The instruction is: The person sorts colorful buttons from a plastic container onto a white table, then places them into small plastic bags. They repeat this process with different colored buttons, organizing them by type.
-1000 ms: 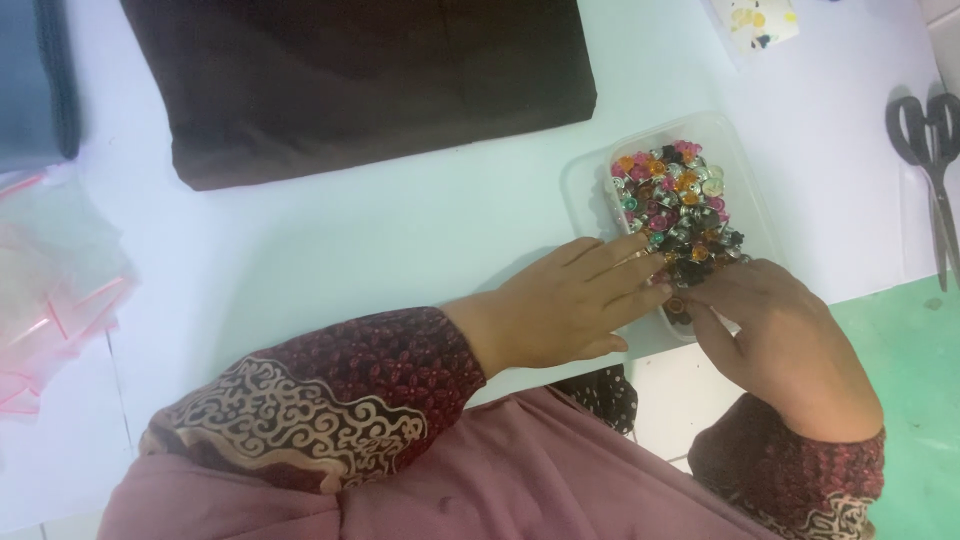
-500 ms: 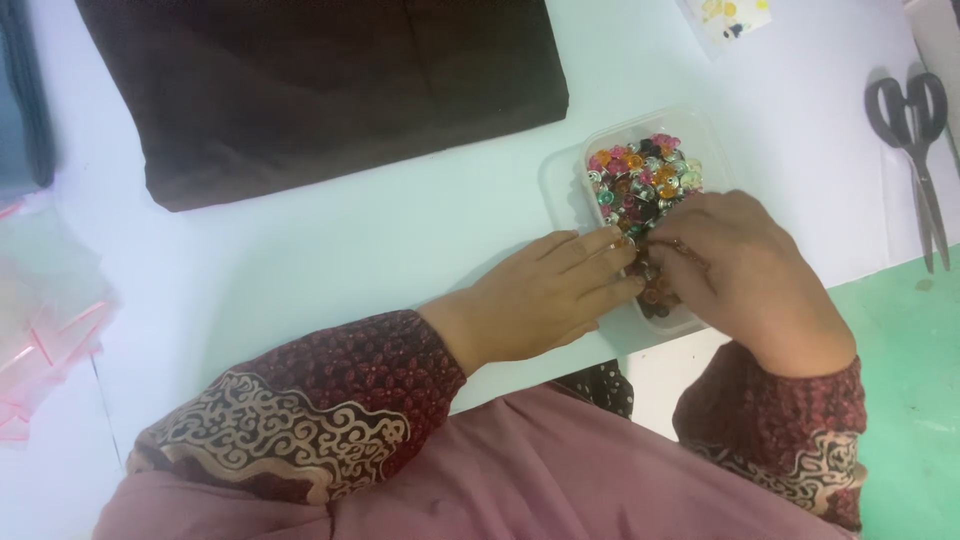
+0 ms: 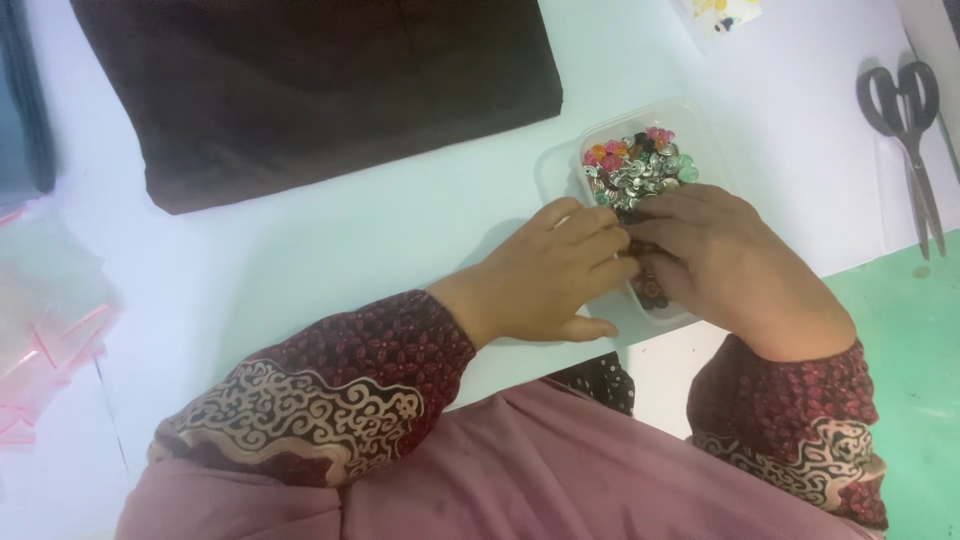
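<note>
A clear plastic box [image 3: 560, 165] sits on the white table, filled with several small colourful and metallic pieces [image 3: 640, 165]. My left hand [image 3: 545, 275] rests at the box's near left corner, fingers bent and touching the pieces. My right hand [image 3: 735, 265] lies over the box's near end, fingertips meeting the left hand's fingers among the pieces. Whether either hand pinches a piece is hidden by the fingers.
A folded dark brown cloth [image 3: 310, 85] lies at the back. Grey scissors [image 3: 905, 135] lie at the far right. Clear bags with pink strips [image 3: 45, 320] are at the left. A green mat [image 3: 900, 350] borders the table on the right.
Both hands have stayed at the box's near end; the right hand has closed in toward the left hand. The view has shifted slightly.
</note>
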